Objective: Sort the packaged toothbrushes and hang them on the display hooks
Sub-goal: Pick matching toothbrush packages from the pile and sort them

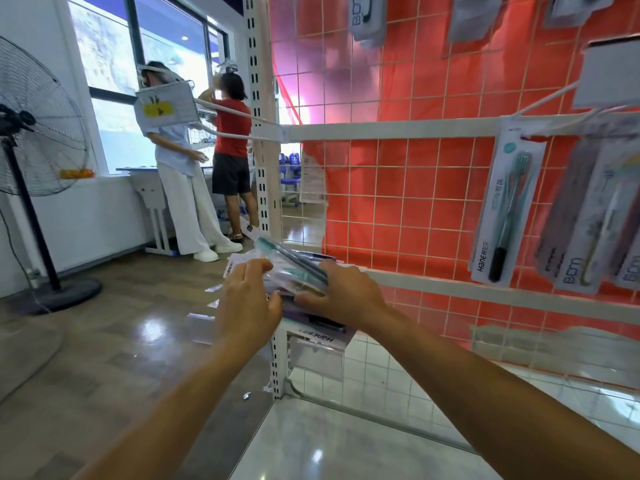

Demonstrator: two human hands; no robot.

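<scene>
A stack of packaged toothbrushes (pixel 294 268) lies between my two hands, in front of the rack's corner post. My left hand (pixel 247 299) grips the stack's left side, fingers curled over the packs. My right hand (pixel 341 292) holds its right side, thumb against the near edge. A teal toothbrush pack lies tilted on top. On the wire grid to the right, a Hane toothbrush pack (pixel 507 209) hangs from a display hook (pixel 543 97), with several other packs (pixel 588 216) beside it. More packs (pixel 369 17) hang higher up.
The white rack post (pixel 265 133) and crossbars frame a red-backed wire grid (pixel 398 202). A standing fan (pixel 34 133) is at the left. Two people (pixel 207 157) stand by the window at the back. A white base shelf (pixel 346 445) lies below my arms.
</scene>
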